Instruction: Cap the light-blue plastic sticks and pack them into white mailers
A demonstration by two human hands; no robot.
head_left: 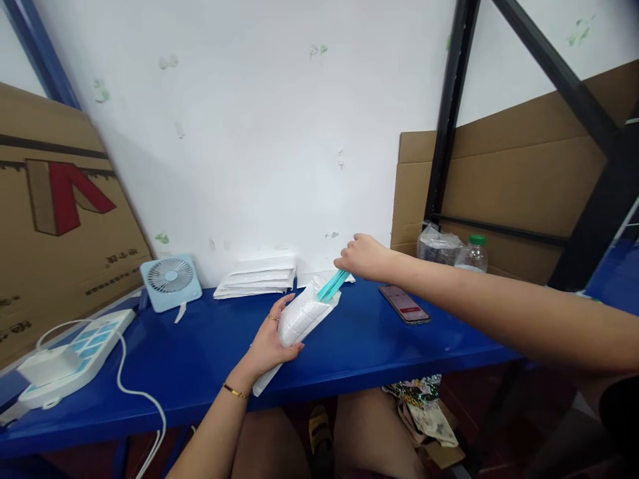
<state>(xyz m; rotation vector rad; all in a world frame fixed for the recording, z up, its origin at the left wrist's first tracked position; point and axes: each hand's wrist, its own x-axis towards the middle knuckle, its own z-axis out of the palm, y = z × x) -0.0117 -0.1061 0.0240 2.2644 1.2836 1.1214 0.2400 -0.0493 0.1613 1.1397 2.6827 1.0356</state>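
A white padded mailer bag [302,318] is tilted above the blue table, its opening facing up and to the right. Around its lower half are the fingers and thumb of my left hand [274,336]. A bundle of thin turquoise strips [331,286] sticks out of the mailer's mouth; the part inside is hidden. My right hand [363,258] is closed on the upper end of that bundle, fingers pinched together. What the strips are, I cannot make out.
Flat white mailers [257,276] lie stacked against the wall. A light blue fan [171,281] and a power strip [82,359] with white cables stand left. To the right are a phone [404,305], a green-capped bottle [474,254] and a black metal post [452,100]. Cardboard [44,266] leans at left.
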